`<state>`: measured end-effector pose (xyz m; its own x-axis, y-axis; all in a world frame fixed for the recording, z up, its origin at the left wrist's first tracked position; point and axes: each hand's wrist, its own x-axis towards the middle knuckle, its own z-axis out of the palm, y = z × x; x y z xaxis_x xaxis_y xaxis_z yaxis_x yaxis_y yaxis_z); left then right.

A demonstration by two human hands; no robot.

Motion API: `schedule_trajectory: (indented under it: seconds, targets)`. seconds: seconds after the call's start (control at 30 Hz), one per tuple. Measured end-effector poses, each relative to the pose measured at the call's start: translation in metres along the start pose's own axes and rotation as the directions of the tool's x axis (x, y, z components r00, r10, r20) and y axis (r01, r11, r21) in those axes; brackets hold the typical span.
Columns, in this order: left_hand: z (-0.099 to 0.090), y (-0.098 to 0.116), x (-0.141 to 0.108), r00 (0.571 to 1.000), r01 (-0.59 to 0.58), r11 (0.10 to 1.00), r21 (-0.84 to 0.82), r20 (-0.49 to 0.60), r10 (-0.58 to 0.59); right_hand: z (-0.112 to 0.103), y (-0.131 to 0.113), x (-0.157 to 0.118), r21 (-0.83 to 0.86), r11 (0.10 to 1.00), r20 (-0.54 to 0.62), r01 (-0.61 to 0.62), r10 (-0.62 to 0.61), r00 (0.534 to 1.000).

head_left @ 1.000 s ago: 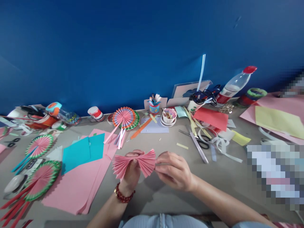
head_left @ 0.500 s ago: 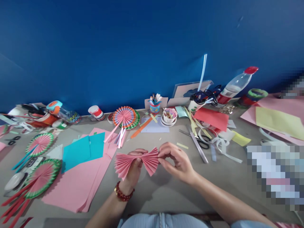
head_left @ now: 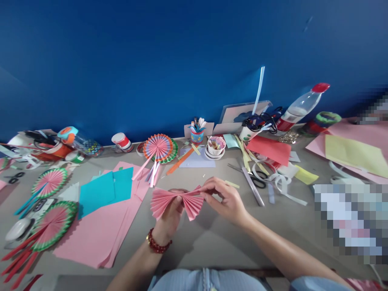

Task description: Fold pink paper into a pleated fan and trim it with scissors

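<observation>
On the grey table (head_left: pixel 212 242), to the right of the flat pink sheets (head_left: pixel 100 230), a bow-shaped pleated pink paper (head_left: pixel 194 205) is held up in front of the person, pinched at its narrow waist by the closed thumb and fingers of the left hand (head_left: pixel 169 218). The right hand (head_left: pixel 226 202) has its thumb and fingertips nearly together at the bow's right edge, seemingly on the outermost fold; too hard a tug there could tear or flatten the pleats, and a slackened left pinch could let the waist spring open.

Sheets (head_left: pixel 87 242) lie left of the folded paper (head_left: pixel 163 201), with scissors (head_left: pixel 262 186) to its right.
</observation>
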<state>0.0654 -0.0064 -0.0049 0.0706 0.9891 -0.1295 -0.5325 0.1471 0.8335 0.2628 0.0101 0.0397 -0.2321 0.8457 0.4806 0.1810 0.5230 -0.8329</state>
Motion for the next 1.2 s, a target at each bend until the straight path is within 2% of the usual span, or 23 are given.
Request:
schedule_trajectory:
  seconds: [0.17, 0.4, 0.6, 0.7, 0.93, 1.2]
  targets:
    - [-0.002, -0.003, 0.001, 0.998, 0.01, 0.998, 0.059, -0.057, -0.007, -0.001, 0.003, -0.002, -0.036, 0.994, 0.006, -0.103, 0.103, 0.995]
    - [0.0, -0.003, 0.004, 0.991, -0.031, 0.978, 0.204, -0.119, 0.056, -0.001, 0.004, -0.003, -0.033, 0.982, 0.039, -0.185, 0.186, 0.982]
    - [0.001, -0.003, 0.004, 0.984, -0.067, 0.979, 0.193, -0.152, 0.097, -0.001, 0.002, -0.004, -0.008, 0.98, 0.065, -0.2, 0.2, 0.978]
    - [-0.003, -0.005, 0.004, 0.981, -0.087, 0.961, 0.263, -0.144, 0.129, -0.003, 0.0, -0.003, -0.008, 0.979, 0.088, -0.203, 0.203, 0.975]
    - [-0.006, -0.004, 0.002, 0.984, -0.124, 0.912, 0.391, -0.068, 0.163, -0.007, 0.003, -0.006, 0.009, 0.987, 0.097, -0.163, 0.161, 0.982]
    - [-0.001, 0.003, 0.001, 0.977, -0.193, 0.852, 0.486, 0.012, 0.215, -0.013, -0.011, 0.0, 0.051, 0.999, 0.152, -0.012, 0.004, 0.988]
